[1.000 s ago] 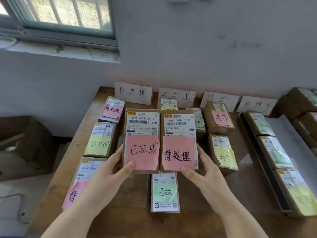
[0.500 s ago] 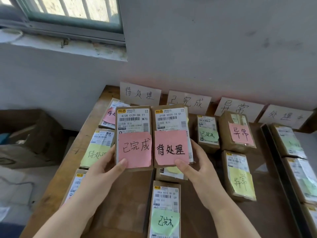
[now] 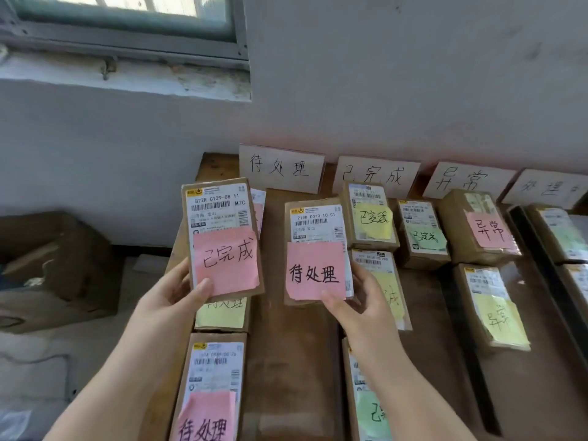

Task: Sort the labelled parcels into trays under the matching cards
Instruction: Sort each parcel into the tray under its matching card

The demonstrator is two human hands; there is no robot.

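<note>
My left hand (image 3: 173,297) grips a brown parcel (image 3: 219,214) with a pink note reading 已完成, held up over the left column. My right hand (image 3: 359,305) grips a second parcel (image 3: 313,224) with a pink note reading 待处理, held over the strip between the first two columns. White cards stand against the wall: 待处理 (image 3: 281,168), 已完成 (image 3: 375,176), 异常 (image 3: 463,181) and a fourth card (image 3: 550,187). Labelled parcels lie in columns under the cards, such as one with a yellow 已完成 note (image 3: 370,218).
The wooden table (image 3: 296,361) ends just left of my left hand, above a floor with cardboard boxes (image 3: 54,268). A dark tray rim (image 3: 525,237) runs along the right with more parcels beyond it. A wall and window sill stand behind.
The two parcels, held side by side before, have been drawn apart: the left one moved left and up, the right one stayed near the middle. The view shifted left.
</note>
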